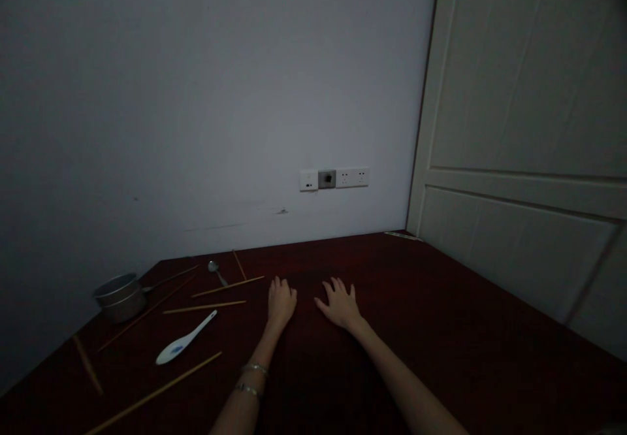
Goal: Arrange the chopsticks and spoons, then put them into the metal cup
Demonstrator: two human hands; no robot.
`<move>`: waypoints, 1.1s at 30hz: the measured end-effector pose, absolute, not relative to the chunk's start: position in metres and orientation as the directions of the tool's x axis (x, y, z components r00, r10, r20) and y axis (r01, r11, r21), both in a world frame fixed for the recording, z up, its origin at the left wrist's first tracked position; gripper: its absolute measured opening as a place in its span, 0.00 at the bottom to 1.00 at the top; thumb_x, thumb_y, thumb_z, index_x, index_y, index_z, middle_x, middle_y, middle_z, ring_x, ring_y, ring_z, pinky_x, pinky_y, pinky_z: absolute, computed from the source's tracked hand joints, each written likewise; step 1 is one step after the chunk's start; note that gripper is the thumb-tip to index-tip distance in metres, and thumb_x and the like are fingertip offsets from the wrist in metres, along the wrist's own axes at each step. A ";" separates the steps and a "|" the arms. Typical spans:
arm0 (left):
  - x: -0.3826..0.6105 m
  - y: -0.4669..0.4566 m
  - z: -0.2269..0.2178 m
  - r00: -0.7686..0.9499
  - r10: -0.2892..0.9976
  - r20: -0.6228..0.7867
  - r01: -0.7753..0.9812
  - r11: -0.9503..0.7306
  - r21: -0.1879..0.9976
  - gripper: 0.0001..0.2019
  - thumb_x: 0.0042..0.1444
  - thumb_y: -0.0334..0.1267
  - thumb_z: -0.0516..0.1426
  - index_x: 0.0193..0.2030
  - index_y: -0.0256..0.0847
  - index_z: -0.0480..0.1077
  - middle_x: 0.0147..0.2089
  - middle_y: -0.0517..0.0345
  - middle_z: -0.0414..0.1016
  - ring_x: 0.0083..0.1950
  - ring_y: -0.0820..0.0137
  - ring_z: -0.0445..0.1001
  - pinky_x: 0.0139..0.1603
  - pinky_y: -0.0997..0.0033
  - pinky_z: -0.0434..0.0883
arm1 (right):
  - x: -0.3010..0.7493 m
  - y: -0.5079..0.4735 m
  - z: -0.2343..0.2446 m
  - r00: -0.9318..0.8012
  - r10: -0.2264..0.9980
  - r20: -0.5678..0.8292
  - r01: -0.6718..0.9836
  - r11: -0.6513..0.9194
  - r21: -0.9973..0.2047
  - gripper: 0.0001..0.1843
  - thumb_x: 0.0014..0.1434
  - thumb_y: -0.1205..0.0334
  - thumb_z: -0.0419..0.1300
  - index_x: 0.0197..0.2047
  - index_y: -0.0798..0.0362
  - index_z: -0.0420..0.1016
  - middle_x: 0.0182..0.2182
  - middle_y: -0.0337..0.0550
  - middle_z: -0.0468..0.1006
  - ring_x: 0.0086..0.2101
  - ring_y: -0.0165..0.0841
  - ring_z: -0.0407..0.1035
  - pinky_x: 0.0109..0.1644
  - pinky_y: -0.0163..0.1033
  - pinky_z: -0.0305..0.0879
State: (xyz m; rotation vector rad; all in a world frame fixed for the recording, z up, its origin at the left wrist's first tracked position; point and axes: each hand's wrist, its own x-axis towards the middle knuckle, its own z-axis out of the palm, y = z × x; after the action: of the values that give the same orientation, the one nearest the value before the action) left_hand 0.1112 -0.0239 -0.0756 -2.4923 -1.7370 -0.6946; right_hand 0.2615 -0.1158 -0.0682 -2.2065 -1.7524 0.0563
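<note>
My left hand (282, 302) lies palm down on the dark red tabletop (313, 383), its fingers slightly bent and holding nothing. To its right, my right hand (340, 304) rests flat with its fingers spread, also with nothing in it. Closest to my left hand is a light wooden chopstick (228, 287), just left of the fingertips but apart from them. Another chopstick (204, 307) lies nearer to me, beside a white rice paddle (177, 347) with a blue mark. Behind these are a small metal spoon (213, 268) and a further chopstick (239, 265).
A metal pot (120, 299) stands at the far left, with a dark thin stick (147, 314) near it. A long chopstick (157, 392) and a short wooden stick (88, 364) lie front left. The wall has a socket panel (350, 177); a white panelled door (514, 239) borders the right.
</note>
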 end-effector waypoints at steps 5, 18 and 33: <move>0.113 -0.028 -0.076 0.210 0.898 0.386 0.942 -0.292 0.167 0.23 0.54 0.37 0.46 0.55 0.25 0.59 0.60 0.31 0.54 0.61 0.52 0.54 0.57 0.58 0.52 | 0.264 -0.110 -0.071 0.257 0.941 0.222 0.937 -0.186 -0.296 0.30 0.56 0.46 0.41 0.57 0.52 0.59 0.58 0.53 0.55 0.58 0.45 0.44 0.58 0.57 0.32; 0.113 -0.028 -0.075 0.249 0.927 0.282 0.941 -0.300 0.155 0.25 0.55 0.40 0.44 0.57 0.24 0.56 0.60 0.34 0.56 0.62 0.51 0.51 0.58 0.58 0.51 | 0.268 -0.111 -0.072 0.211 0.950 0.232 0.956 -0.151 -0.252 0.28 0.57 0.48 0.41 0.56 0.53 0.60 0.56 0.54 0.57 0.57 0.45 0.46 0.56 0.57 0.37; 0.104 -0.032 -0.077 0.366 0.895 0.254 0.904 -0.407 0.130 0.23 0.56 0.40 0.43 0.55 0.29 0.59 0.60 0.36 0.55 0.63 0.55 0.50 0.58 0.59 0.51 | 0.268 -0.111 -0.075 0.224 0.945 0.238 0.951 -0.159 -0.266 0.27 0.57 0.49 0.42 0.56 0.53 0.60 0.57 0.55 0.57 0.57 0.45 0.46 0.56 0.58 0.35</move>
State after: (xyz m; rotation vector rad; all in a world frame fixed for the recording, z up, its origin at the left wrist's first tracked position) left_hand 0.1042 -0.0318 -0.0770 -2.5702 -1.6938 -0.4463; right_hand 0.2683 -0.1111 -0.0748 -2.1494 -1.7582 -0.0232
